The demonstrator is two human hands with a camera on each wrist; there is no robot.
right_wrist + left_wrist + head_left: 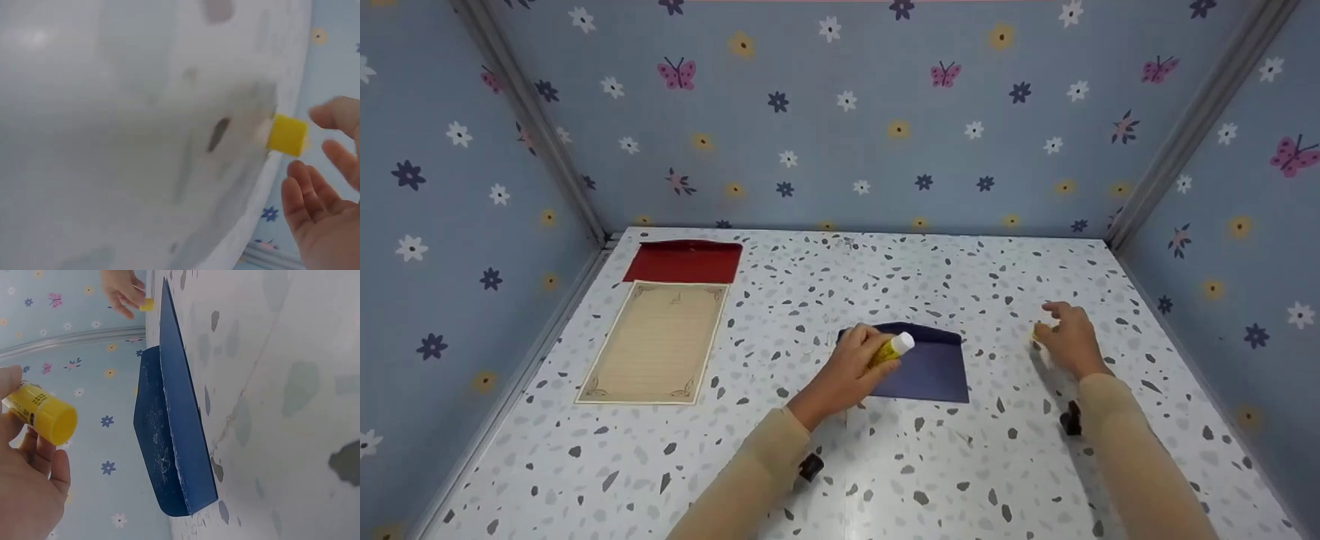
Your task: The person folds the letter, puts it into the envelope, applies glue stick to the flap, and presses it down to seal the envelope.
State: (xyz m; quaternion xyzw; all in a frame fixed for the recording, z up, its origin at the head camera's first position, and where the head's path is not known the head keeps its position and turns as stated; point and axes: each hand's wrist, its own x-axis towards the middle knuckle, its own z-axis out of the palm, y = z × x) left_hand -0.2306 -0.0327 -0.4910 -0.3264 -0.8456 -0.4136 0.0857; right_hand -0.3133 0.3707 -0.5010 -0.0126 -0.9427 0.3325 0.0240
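My left hand [847, 369] grips a yellow glue stick [889, 350], its white glue end uncovered and tilted up to the right. Beneath that hand lies a dark blue envelope [931, 379] with its flap raised; whitish smears mark the flap [153, 433] in the left wrist view. Off to the right, my right hand [1069, 341] is beside a small yellow cap [287, 135] that stands on the table. In the right wrist view its fingers are spread and slightly bent, with a gap between them and the cap.
A cream sheet of bordered letter paper [656, 345] lies on the left of the speckled table [780, 480]. Just behind it is a red envelope [686, 262]. Blue flowered panels [847, 150] close off the back and both sides.
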